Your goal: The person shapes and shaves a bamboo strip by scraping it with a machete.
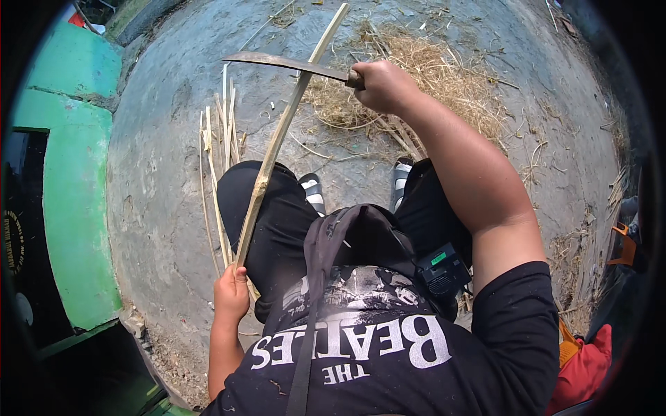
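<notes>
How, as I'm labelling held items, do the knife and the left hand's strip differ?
The knife is dark and curved; the strip is pale and nearly straight. The knife lies crosswise; the longer strip slants forward. The right hand holds the knife; the left hand, the strip. Both are narrow.

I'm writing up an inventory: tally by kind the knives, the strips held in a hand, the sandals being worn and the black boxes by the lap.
Knife, in the right hand: 1
Pale strip, in the left hand: 1
Sandals: 2
Black box: 1
Total: 5
</notes>
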